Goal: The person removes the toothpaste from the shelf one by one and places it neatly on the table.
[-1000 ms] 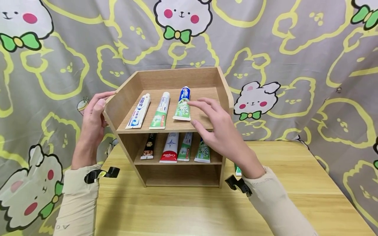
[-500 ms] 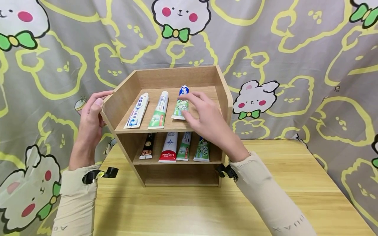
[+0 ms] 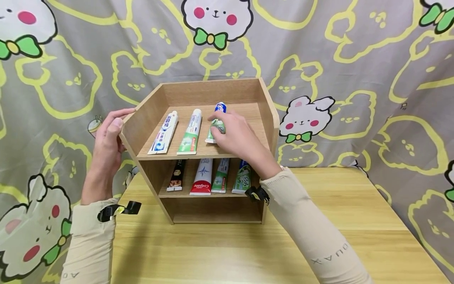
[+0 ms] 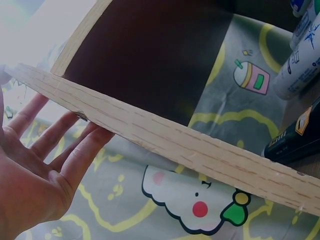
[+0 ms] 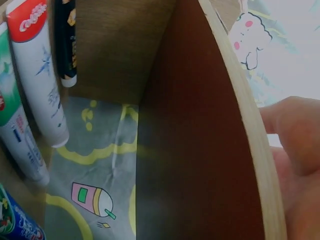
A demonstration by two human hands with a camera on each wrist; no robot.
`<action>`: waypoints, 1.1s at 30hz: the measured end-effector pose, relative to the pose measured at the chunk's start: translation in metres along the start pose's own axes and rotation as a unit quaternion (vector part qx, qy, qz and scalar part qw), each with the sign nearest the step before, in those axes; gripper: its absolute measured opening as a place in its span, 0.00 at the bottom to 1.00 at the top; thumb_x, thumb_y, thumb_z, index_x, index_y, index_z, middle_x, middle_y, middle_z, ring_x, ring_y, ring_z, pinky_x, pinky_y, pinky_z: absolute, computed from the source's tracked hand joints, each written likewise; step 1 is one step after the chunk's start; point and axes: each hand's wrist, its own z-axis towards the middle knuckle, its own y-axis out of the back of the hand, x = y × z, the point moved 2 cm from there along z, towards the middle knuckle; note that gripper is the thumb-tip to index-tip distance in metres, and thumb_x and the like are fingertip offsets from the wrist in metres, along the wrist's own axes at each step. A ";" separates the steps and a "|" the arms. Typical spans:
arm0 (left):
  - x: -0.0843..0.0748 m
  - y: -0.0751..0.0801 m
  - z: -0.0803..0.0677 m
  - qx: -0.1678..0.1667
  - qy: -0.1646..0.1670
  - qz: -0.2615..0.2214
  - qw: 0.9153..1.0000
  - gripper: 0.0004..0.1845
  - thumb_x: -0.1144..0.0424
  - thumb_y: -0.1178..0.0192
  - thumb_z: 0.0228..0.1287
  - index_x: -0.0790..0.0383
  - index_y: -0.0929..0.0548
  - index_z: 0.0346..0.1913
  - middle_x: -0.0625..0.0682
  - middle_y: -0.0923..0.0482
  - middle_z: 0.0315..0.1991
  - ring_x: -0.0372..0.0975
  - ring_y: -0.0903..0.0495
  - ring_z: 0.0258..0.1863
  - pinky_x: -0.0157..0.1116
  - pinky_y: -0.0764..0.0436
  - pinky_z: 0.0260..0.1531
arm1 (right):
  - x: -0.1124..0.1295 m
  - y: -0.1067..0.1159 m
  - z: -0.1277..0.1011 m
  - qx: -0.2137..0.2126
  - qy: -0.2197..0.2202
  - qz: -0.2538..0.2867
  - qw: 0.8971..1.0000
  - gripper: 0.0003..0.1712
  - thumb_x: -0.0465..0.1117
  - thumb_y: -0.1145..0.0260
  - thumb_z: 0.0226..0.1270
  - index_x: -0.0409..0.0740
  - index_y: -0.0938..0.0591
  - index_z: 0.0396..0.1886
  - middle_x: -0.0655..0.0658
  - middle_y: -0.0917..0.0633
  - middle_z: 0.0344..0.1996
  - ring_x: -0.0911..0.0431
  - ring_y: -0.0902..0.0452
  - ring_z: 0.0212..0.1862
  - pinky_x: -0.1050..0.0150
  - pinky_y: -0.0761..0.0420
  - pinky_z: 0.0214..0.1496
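In the head view, three toothpaste tubes lie on the top board of a wooden shelf point(image 3: 207, 150): a white tube point(image 3: 163, 133), a white-and-green tube point(image 3: 189, 133) and a blue-and-green Crest tube point(image 3: 217, 125). My right hand point(image 3: 239, 132) is over the Crest tube, its loosely bent index finger and thumb reaching across to the tube's left side; the palm hides its lower right part. At the shelf's left panel, my left hand point(image 3: 108, 142) holds the front edge, thumb at the front. Its fingers point(image 4: 87, 155) press the outer face in the left wrist view.
Several more tubes lie on the middle level: a black tube point(image 3: 176, 176), a red-and-white Colgate tube point(image 3: 202, 179), a white-and-green tube point(image 3: 221, 177) and another blue-and-green tube point(image 3: 242, 178). The shelf stands on a wooden table point(image 3: 213, 252) before a patterned curtain point(image 3: 319, 47).
My right hand has moved left from beside the Crest tube to over it. The tubes keep their places on the shelf, and my left hand stays on the side panel.
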 end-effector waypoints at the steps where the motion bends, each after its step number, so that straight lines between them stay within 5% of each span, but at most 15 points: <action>1: 0.000 0.000 0.000 0.000 0.001 0.001 1.000 0.22 0.57 0.48 0.70 0.62 0.17 0.61 0.61 0.22 0.49 0.43 0.27 0.27 0.32 0.40 0.12 | 0.000 0.000 0.001 0.009 -0.005 -0.002 1.000 0.19 0.42 0.41 0.75 0.49 0.17 0.63 0.44 0.18 0.59 0.50 0.27 0.57 0.54 0.26 0.55; 11: -0.001 -0.001 -0.002 0.007 0.011 0.006 1.000 0.22 0.55 0.48 0.71 0.60 0.18 0.62 0.60 0.24 0.54 0.48 0.24 0.38 0.31 0.28 0.19 | 0.003 0.003 0.012 0.080 -0.054 0.016 0.995 0.23 0.42 0.39 0.67 0.48 0.18 0.61 0.44 0.18 0.53 0.53 0.25 0.28 0.60 0.28 0.35; 18: -0.002 -0.001 -0.003 0.010 0.016 0.018 1.000 0.23 0.55 0.49 0.72 0.59 0.19 0.63 0.59 0.25 0.56 0.49 0.24 0.43 0.33 0.23 0.26 | 0.001 0.003 0.017 0.087 -0.058 0.013 0.994 0.21 0.42 0.37 0.64 0.49 0.17 0.57 0.46 0.18 0.46 0.54 0.24 0.32 0.61 0.28 0.38; 25: -0.001 -0.001 -0.004 0.005 0.015 0.021 1.000 0.22 0.55 0.49 0.72 0.59 0.18 0.63 0.59 0.22 0.53 0.46 0.26 0.35 0.32 0.34 0.17 | -0.004 0.007 0.016 0.088 -0.062 0.018 0.994 0.20 0.46 0.36 0.66 0.50 0.15 0.57 0.46 0.19 0.52 0.53 0.28 0.38 0.61 0.30 0.38; 33: -0.002 0.001 -0.003 0.006 0.010 0.028 1.000 0.22 0.55 0.50 0.73 0.59 0.19 0.63 0.59 0.23 0.53 0.47 0.27 0.36 0.32 0.35 0.17 | -0.015 0.014 0.010 0.053 -0.078 0.127 0.987 0.21 0.43 0.37 0.68 0.47 0.15 0.59 0.52 0.35 0.18 0.59 0.43 0.18 0.65 0.40 0.23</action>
